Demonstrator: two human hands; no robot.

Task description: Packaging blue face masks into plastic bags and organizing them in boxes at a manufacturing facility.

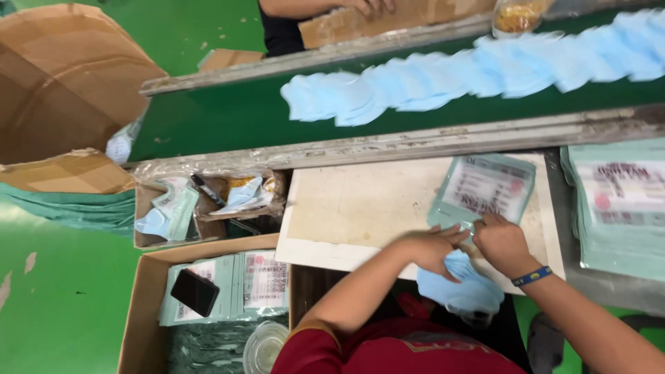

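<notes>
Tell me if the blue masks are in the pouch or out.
Mostly out: the masks bunch below the pouch mouth, gripped by the left hand; the right hand holds the pouch.

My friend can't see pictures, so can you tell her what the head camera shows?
A person's left hand and right hand work a stack of pale blue face masks at the mouth of a green printed pouch on a white board. Beyond it, more blue masks lie along a green conveyor belt, and a cardboard box of filled pouches sits at left.
</notes>
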